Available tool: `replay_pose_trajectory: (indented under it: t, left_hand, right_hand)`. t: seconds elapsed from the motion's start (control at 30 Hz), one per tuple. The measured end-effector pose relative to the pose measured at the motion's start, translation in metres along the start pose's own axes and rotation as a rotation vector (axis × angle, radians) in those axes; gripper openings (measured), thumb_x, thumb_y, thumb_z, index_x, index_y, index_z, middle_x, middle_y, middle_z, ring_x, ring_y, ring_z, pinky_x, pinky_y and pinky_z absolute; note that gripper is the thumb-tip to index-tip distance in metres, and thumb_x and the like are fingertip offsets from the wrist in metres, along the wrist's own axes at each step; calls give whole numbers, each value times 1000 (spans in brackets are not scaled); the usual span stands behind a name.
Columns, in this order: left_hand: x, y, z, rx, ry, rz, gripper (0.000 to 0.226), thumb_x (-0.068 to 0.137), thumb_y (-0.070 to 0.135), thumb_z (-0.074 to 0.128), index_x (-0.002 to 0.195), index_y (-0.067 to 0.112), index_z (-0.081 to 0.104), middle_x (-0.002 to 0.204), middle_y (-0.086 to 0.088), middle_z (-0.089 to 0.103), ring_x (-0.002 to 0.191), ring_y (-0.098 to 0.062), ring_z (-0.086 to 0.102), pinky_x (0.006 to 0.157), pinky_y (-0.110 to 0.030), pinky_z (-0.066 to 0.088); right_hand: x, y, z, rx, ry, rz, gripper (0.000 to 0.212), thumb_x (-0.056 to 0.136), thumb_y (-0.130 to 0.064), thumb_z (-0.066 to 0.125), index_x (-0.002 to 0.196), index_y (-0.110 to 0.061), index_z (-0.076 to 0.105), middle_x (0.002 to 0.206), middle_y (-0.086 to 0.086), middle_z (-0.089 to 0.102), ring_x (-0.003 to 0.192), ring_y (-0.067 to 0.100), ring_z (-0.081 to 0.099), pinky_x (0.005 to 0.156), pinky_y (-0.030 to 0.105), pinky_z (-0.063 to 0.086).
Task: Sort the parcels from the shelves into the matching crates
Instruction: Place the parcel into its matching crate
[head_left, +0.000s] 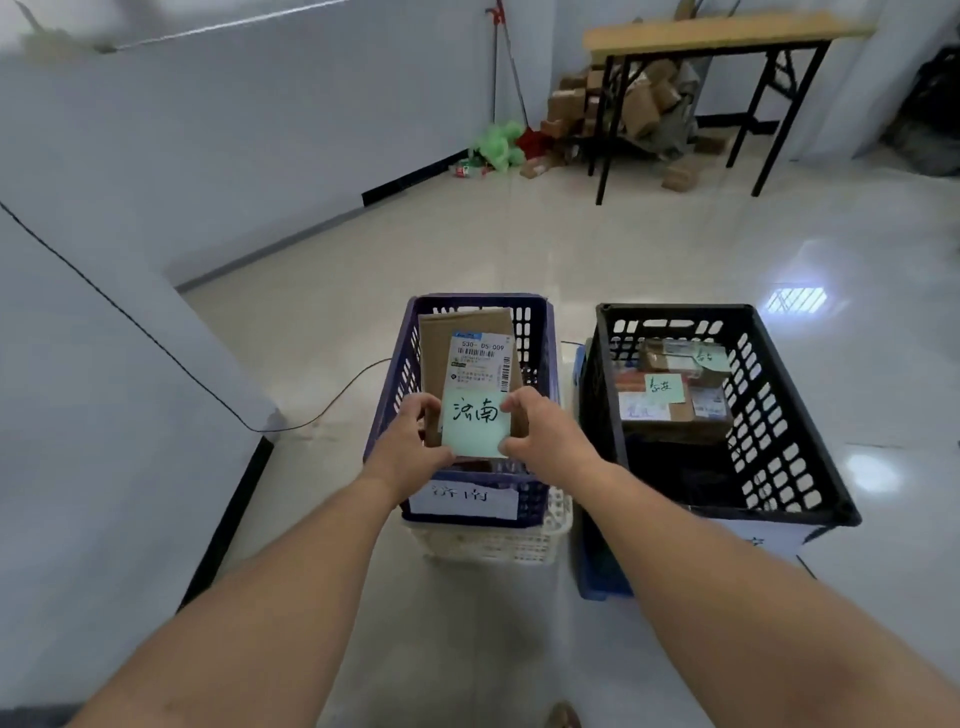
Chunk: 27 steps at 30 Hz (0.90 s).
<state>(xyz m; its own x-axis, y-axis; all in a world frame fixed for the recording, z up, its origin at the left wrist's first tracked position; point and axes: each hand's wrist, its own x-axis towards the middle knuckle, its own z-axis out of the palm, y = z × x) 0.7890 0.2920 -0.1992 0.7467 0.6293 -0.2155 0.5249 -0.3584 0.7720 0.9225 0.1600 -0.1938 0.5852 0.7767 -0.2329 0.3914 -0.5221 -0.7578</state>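
1. Two hands share the load. My left hand (415, 431) grips the near left edge of the flat brown cardboard parcel (436, 343), and my right hand (540, 431) pinches its near right edge.
2. The parcel sits directly over the open top of the blue slatted plastic crate (548, 332). I cannot tell whether its far end touches anything inside.
3. The parcel's long axis runs away from me, in line with the crate's long sides. Its far end points at the far wall, and its near end lies between my hands above the near wall.
4. The pale green sticky note (475, 423) on the parcel appears to match the white paper label (462, 499) on the crate front, so I judge this the correct crate.
5. The black slatted plastic crate (789, 415) stands apart to the right and holds other parcels.
6. As I judge it, the coming move is straight down with no sideways travel. Both hands are equally near, so I should release them together.
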Motion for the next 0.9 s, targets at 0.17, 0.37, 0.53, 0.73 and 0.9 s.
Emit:
replay_pose_trajectory:
  t: [0.17,0.37,0.53,0.73,0.9]
  left_hand:
    - [46,-13,20,-24,-92,-83,51,80,5,69,112,29,36,130,-1,51,108,-20,54,73,-23,51]
    - [111,-34,43,2,-227,-120,49,84,4,65,116,26,36,126,0,48,101,-15,50,64,-14,46]
    - [174,-61,69,-18,-335,-146,50,86,5,64,122,25,36,119,5,44,94,-9,48,57,-12,38]
    - [242,-95,78,-17,-427,-209,52,86,7,64,124,27,34,116,8,43,83,-2,51,58,-14,43]
    - [299,-110,80,-15,-472,-174,52,86,6,64,124,24,34,116,7,45,98,-14,50,72,-25,43]
  right_hand:
    - [41,28,3,5,-37,66,41,86,-10,68,120,-21,48,129,2,55,104,17,55,65,17,46]
    - [92,61,12,-25,-45,200,41,85,-10,68,119,-20,47,125,3,56,101,18,56,74,26,50]
    - [145,94,24,-81,-42,310,41,86,-11,67,122,-19,47,126,3,56,98,15,52,77,26,45]
    - [209,113,45,-104,-76,420,43,86,-12,65,123,-21,46,127,5,54,105,20,55,84,32,49]
    - [260,124,57,-107,-32,467,43,87,-9,62,124,-21,45,129,5,51,106,22,54,84,35,50]
